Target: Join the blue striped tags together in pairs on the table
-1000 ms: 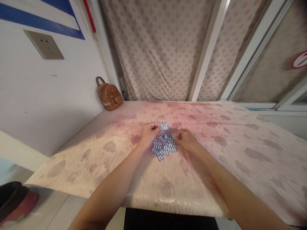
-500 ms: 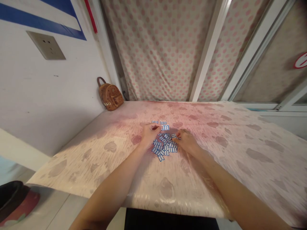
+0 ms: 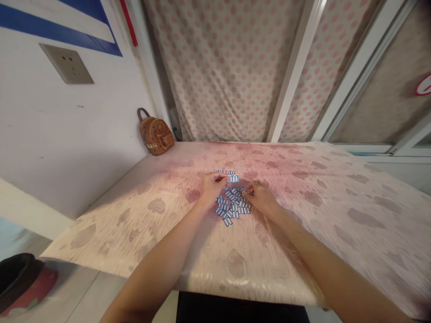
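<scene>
A heap of small white label pieces with blue borders point(image 3: 232, 207) lies loosely overlapped on the table. My left hand point(image 3: 210, 186) is at the heap's far left, thumb and forefinger pinched on the edge of a white, blue-bordered label piece point(image 3: 233, 178). Just beyond that piece, more blue-and-white labels point(image 3: 230, 172) lie in a short row, partly behind my left fingers. At the heap's right edge, my right hand point(image 3: 261, 196) has its fingers closed around the end of another label piece point(image 3: 245, 191). Any printing on the pieces is too small to read.
A patterned pinkish tablecloth point(image 3: 188, 251) covers the table. A small brown backpack point(image 3: 156, 136) leans by the wall at the far left corner. Behind the table hangs a dotted curtain point(image 3: 222, 67). A dark-and-red container point(image 3: 27, 285) stands on the floor at left.
The whole view has shifted very slightly to the left. Both hands and the label pieces keep the same places relative to one another.
</scene>
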Available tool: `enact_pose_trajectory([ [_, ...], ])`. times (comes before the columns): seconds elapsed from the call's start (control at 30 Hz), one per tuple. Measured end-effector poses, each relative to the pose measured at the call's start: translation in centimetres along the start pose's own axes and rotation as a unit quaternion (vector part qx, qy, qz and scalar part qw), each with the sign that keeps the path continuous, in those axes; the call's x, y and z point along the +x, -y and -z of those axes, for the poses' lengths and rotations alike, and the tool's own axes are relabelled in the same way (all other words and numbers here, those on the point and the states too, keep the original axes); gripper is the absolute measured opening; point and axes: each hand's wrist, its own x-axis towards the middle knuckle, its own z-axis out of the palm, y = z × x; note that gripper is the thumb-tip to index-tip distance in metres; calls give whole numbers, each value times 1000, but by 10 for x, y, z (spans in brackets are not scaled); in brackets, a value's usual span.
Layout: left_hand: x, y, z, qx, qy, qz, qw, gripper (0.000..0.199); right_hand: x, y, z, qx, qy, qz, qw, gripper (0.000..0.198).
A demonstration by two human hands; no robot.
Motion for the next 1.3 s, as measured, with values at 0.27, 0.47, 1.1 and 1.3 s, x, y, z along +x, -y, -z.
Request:
enact_pose_trajectory([
  [0.27, -1, 0, 1, 8, 2, 5, 1000, 10, 2, 5, -2, -1, -6, 1, 1000, 9],
  [0.47, 1, 6, 1, 13, 6, -5, 1000, 11, -1, 8, 13, 104, -47, 28, 993, 5],
  [1.1, 2, 16, -1, 29, 12, -7, 999, 11, 3, -1, 21, 136, -67, 15, 988, 15],
  [1.3, 4, 22, 0, 37, 20, -4, 999, 13, -1, 5, 37, 144, -104, -20, 984, 24],
])
